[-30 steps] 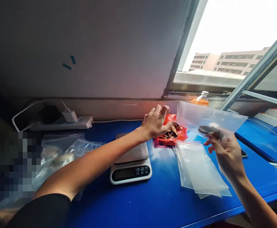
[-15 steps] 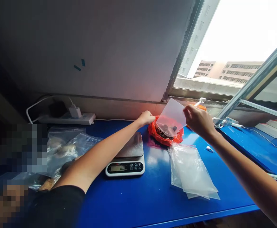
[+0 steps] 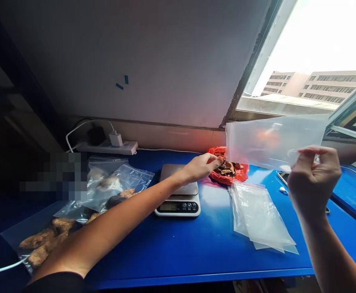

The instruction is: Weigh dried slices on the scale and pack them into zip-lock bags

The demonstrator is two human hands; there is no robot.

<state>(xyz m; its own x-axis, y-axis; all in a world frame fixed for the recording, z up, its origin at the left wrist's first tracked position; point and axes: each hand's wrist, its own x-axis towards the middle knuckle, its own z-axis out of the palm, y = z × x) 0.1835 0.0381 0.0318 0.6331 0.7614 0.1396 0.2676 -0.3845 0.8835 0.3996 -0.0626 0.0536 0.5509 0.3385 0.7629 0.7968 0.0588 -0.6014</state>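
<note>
My right hand (image 3: 314, 175) pinches a translucent plastic bag (image 3: 257, 142) by its lower right part and holds it raised above the table, partly in front of the red bag. My left hand (image 3: 204, 166) reaches past the scale to the left edge of the red plastic bag (image 3: 242, 176). Its fingers are closed together, and what they hold, if anything, I cannot make out. Dark and pale dried pieces, which look like sliced mushrooms (image 3: 227, 170), lie in that open red bag. Below my left wrist stands a kitchen scale (image 3: 178, 208) reading 0.0.
Flat translucent bags (image 3: 262, 215) lie stacked right of the scale. Filled clear bags (image 3: 46, 240) cover the left side, partly behind my left forearm. A power strip (image 3: 129, 147) stands along the wall. An earbud (image 3: 283, 190) and a phone, partly hidden, lie at right.
My right hand has moved right and toward me with the bag, which now lies sideways across the view. My left hand has drawn nearer, to the red bag's left edge. The view has shifted.
</note>
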